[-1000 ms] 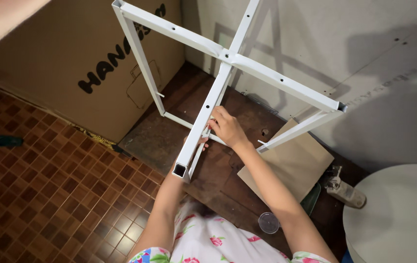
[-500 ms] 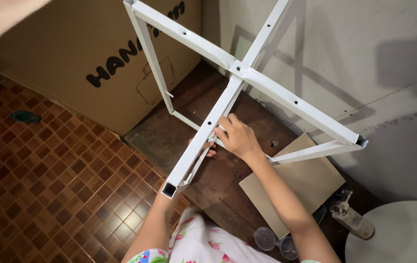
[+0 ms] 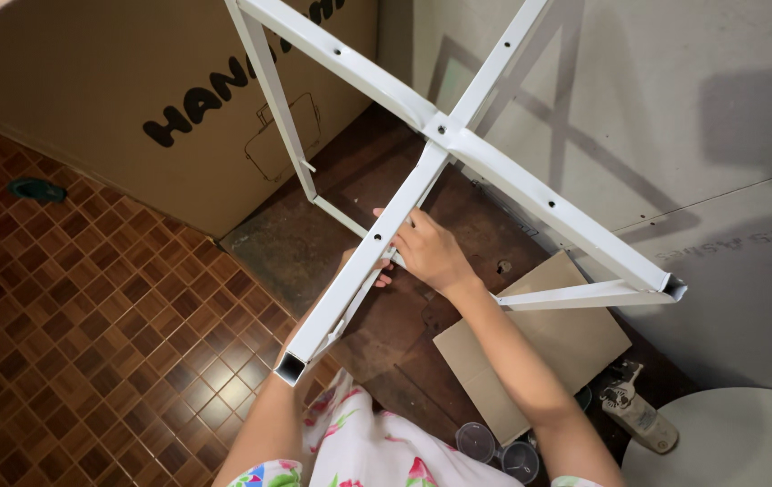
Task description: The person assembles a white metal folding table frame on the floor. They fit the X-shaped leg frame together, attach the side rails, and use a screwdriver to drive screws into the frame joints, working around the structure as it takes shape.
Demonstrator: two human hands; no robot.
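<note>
1. Right hand [image 3: 433, 255] closed around a lower bar of the white metal frame [image 3: 458, 149].
2. Left hand [image 3: 377, 271] mostly hidden behind the frame; grip unclear.
3. Frame stands over brown floor [image 3: 88, 325], near cardboard box [image 3: 115, 99].

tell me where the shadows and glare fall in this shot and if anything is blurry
Head view: the white metal frame throws a crossed shadow on the grey wall; a soft sheen lies on the brown floor tiles; the right hand is sharp, no clear motion blur.
</note>
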